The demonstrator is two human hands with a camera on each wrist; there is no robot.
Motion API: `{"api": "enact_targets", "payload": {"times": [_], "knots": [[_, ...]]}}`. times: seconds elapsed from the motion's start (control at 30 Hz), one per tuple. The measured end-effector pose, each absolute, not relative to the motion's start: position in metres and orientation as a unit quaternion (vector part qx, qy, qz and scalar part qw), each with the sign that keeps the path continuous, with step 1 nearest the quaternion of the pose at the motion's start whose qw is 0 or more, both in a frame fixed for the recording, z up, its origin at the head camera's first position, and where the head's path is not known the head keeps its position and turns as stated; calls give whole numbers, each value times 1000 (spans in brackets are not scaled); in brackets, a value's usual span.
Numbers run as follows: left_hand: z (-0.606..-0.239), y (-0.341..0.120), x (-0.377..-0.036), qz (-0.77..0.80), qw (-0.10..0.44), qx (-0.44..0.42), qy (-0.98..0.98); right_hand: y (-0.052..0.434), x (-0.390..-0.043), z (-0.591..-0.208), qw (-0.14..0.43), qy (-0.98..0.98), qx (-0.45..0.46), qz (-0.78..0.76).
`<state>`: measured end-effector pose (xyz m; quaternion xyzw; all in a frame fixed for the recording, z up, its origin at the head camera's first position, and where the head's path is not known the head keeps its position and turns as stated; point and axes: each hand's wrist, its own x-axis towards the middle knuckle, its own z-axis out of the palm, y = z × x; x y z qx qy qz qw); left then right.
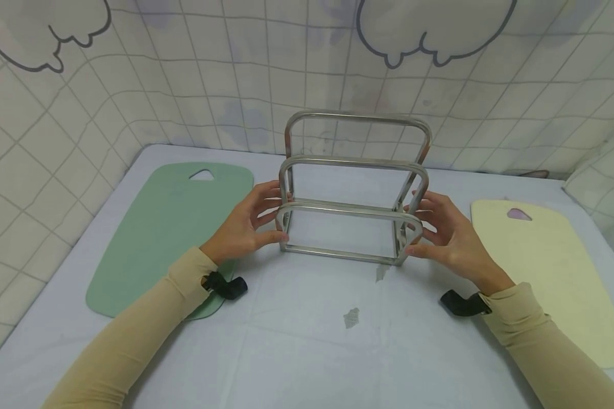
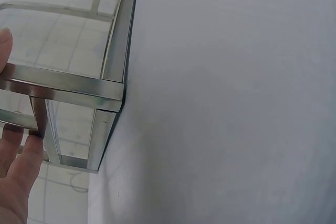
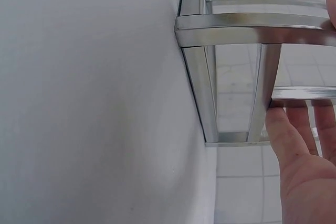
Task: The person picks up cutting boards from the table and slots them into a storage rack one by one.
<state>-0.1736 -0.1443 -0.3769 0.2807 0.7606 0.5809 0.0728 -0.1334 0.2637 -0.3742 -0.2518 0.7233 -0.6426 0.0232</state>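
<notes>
"White gridded fabric (image 1: 235, 85) hangs beyond the left hand (image 1: 245, 224) and right hand (image 1: 452, 238), pale tabletop (image 1: 307, 358) beneath both!"

"Flat, rounded shapes: green board (image 1: 174, 227) beside the left, cream board (image 1: 552, 272) beside the right."

"And both hands grip the shiny, looped metal rack (image 1: 345, 209) between them!"
</notes>
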Motion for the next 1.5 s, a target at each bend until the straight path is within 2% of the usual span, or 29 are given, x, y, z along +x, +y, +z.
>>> {"api": "enact_targets", "payload": {"times": [1.5], "knots": [[-377, -143, -181, 569, 72, 267, 775, 264, -142, -376, 17, 728, -250, -638]]}}
